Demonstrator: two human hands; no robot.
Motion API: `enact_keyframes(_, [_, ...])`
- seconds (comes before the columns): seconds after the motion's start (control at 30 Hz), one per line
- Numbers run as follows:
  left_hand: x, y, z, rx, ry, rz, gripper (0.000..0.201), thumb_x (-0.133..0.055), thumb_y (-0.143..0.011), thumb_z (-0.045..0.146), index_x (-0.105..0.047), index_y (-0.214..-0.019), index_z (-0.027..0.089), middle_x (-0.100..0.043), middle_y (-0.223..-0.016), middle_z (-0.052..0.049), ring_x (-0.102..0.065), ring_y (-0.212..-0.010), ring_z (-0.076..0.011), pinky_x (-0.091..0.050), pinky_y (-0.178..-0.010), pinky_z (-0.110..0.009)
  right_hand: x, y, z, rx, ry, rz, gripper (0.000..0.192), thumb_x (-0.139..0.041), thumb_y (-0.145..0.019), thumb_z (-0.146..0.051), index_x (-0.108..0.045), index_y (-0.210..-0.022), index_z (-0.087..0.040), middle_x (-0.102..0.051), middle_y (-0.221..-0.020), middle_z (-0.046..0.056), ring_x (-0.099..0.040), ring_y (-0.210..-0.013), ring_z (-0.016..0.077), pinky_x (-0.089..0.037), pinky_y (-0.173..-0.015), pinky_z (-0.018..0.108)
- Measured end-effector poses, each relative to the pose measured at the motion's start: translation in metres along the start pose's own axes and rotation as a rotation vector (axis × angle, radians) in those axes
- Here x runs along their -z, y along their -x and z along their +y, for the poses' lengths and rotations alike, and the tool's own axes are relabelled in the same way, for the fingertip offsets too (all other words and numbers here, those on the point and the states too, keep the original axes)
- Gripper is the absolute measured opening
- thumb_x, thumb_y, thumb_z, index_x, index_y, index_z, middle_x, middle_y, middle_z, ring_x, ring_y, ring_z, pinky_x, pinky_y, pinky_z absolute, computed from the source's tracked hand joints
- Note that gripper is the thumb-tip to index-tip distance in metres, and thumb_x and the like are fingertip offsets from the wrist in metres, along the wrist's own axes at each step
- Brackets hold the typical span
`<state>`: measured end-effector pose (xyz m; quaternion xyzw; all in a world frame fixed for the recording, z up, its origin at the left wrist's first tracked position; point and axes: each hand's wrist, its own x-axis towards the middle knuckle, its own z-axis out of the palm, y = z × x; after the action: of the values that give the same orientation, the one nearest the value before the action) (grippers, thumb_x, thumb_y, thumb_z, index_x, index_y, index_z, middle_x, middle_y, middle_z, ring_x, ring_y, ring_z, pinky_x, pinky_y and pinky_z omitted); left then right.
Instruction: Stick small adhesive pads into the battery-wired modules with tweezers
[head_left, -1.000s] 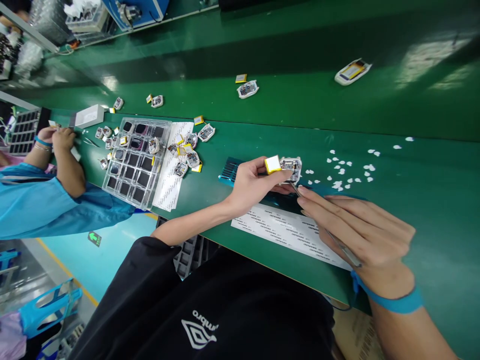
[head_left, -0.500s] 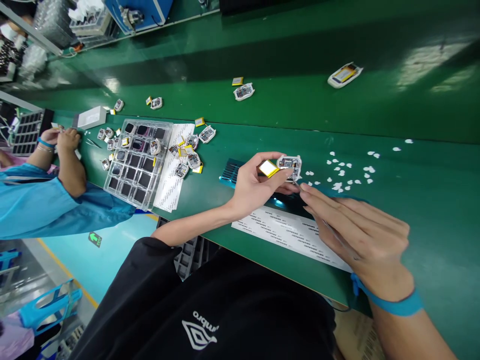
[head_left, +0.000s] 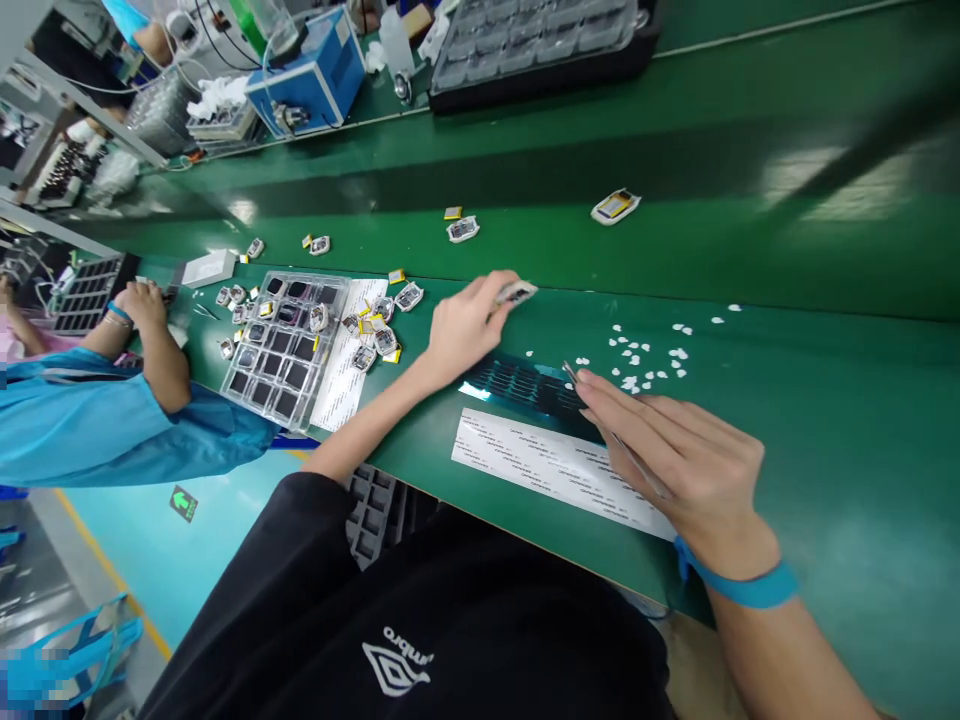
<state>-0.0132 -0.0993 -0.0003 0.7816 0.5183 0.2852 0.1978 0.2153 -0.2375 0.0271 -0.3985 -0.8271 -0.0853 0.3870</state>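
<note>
- Left hand (head_left: pixel 461 330) gripped a small module (head_left: pixel 516 292), stretched out at the desk's (head_left: pixel 825 400) far edge.
- Right hand (head_left: pixel 675 455) pinched tweezers (head_left: pixel 600 415), tip over the dark sheet (head_left: pixel 525 382).

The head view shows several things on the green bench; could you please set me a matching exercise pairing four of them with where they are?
Things:
1. small module
2. tweezers
3. clear tray
4. white bits

Places:
A. scattered on the bench beyond the right hand
B. in the left hand, at the belt's edge
C. in the right hand
D. beside the co-worker's blue sleeve

Pairs: 1-B, 2-C, 3-D, 4-A
</note>
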Motion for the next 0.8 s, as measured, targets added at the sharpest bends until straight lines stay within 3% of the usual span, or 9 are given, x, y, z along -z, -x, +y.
enact_keyframes(0.1, [0.009, -0.042, -0.025, 0.022, -0.241, -0.085, 0.029, -0.061, -0.098, 0.017, -0.068, -0.125, 0.022, -0.08, -0.11, -0.007, -0.074, -0.104, -0.0264, -0.059, -0.093, -0.041, 0.001, -0.001, -0.001, 0.003, -0.013, 0.007, 0.089, -0.074, -0.092, -0.003, -0.034, -0.167, -0.03, -0.079, -0.124, 0.002, -0.072, -0.07, 0.0137, -0.054, -0.062, 0.031])
enact_keyframes(0.2, [0.016, -0.074, -0.046, 0.051, -0.346, -0.081, 0.028, -0.058, -0.098, 0.017, -0.07, -0.124, 0.02, -0.075, -0.13, -0.012, -0.066, -0.126, -0.0306, -0.053, -0.107, -0.043, 0.001, -0.001, -0.001, 0.026, 0.014, 0.022, 0.09, -0.075, -0.091, -0.003, -0.034, -0.167, -0.028, -0.08, -0.122, 0.002, -0.071, -0.068, 0.0131, -0.055, -0.064, 0.03])
enact_keyframes(0.33, [0.027, -0.095, -0.064, 0.209, -0.435, -0.033, 0.038, -0.044, -0.106, 0.022, -0.062, -0.139, 0.019, -0.059, -0.156, -0.015, -0.052, -0.143, -0.0302, -0.043, -0.119, -0.045, 0.001, 0.001, 0.001, 0.039, 0.017, 0.034, 0.086, -0.072, -0.093, -0.005, -0.035, -0.167, -0.029, -0.08, -0.122, 0.001, -0.073, -0.072, 0.0133, -0.057, -0.066, 0.029])
enact_keyframes(0.43, [0.033, -0.101, -0.073, 0.312, -0.463, -0.044, 0.034, -0.047, -0.108, 0.031, -0.063, -0.136, 0.02, -0.058, -0.156, -0.016, -0.048, -0.145, -0.0329, -0.042, -0.118, -0.049, 0.002, 0.002, 0.002, 0.039, 0.009, 0.024, 0.085, -0.069, -0.095, -0.005, -0.033, -0.168, -0.029, -0.08, -0.124, 0.001, -0.075, -0.075, 0.0136, -0.058, -0.067, 0.03])
enact_keyframes(0.6, [0.038, -0.103, -0.075, 0.376, -0.46, -0.048, 0.019, -0.063, -0.102, 0.03, -0.067, -0.114, 0.017, -0.062, -0.146, -0.02, -0.05, -0.143, -0.0358, -0.045, -0.114, -0.05, 0.001, 0.002, 0.002, 0.052, -0.003, 0.02, 0.087, -0.069, -0.094, -0.004, -0.032, -0.168, -0.028, -0.079, -0.126, 0.001, -0.074, -0.073, 0.0132, -0.058, -0.068, 0.03])
enact_keyframes(0.7, [0.041, -0.101, -0.066, 0.379, -0.454, -0.054, 0.014, -0.071, -0.096, 0.029, -0.068, -0.1, 0.016, -0.064, -0.141, -0.021, -0.052, -0.142, -0.0375, -0.044, -0.116, -0.05, 0.001, 0.002, 0.002, 0.055, 0.007, 0.027, 0.083, -0.068, -0.094, -0.003, -0.036, -0.167, -0.029, -0.079, -0.125, 0.0, -0.074, -0.073, 0.0126, -0.058, -0.068, 0.03])
enact_keyframes(0.8, [0.05, -0.098, -0.051, 0.34, -0.436, -0.028, 0.007, -0.07, -0.095, 0.024, -0.068, -0.098, 0.018, -0.068, -0.137, -0.017, -0.058, -0.136, -0.0332, -0.042, -0.119, -0.048, 0.001, 0.003, 0.002, 0.055, 0.01, 0.032, 0.081, -0.067, -0.094, -0.004, -0.037, -0.166, -0.027, -0.079, -0.125, 0.001, -0.074, -0.073, 0.0127, -0.059, -0.068, 0.029])
